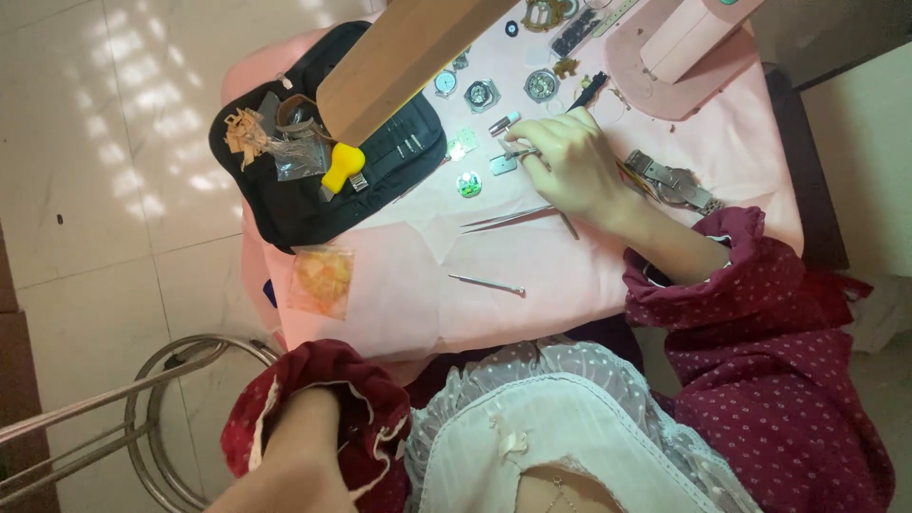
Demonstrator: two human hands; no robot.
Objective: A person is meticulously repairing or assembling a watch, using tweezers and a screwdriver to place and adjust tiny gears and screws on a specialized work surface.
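Tweezers (521,152), thin and metallic, sit pinched between the fingers of my right hand (570,166), their tips lying over a small silvery square plate (503,164) on the pink paper-covered table (418,304). My right hand is curled around them, knuckles up, near the middle of the table. My left hand (285,475) is down at the bottom edge of view, off the table, and I cannot tell whether it is clenched or loose, since only the wrist and the ruffled maroon cuff show clearly. A second, longer pair of tweezers (508,218) lies flat just below my right hand, and a slim metal pick (486,283) lies alone nearer to me. To the left a black fabric tool pouch (285,204) is spread open, with a yellow-handled tool (342,166) on it and a crinkled clear plastic bag (299,157) beside some tan scraps. A small clear packet with orange contents (321,278) lies at the table's left edge, below the pouch. Round watch movements (483,94), shiny and toothed, are set in a row beyond my hand, and a small green round part (469,184) lies just left of it. A steel-link watch bracelet (676,182) rests by my right wrist. A plain brown board (399,57) juts in from above, blurred.
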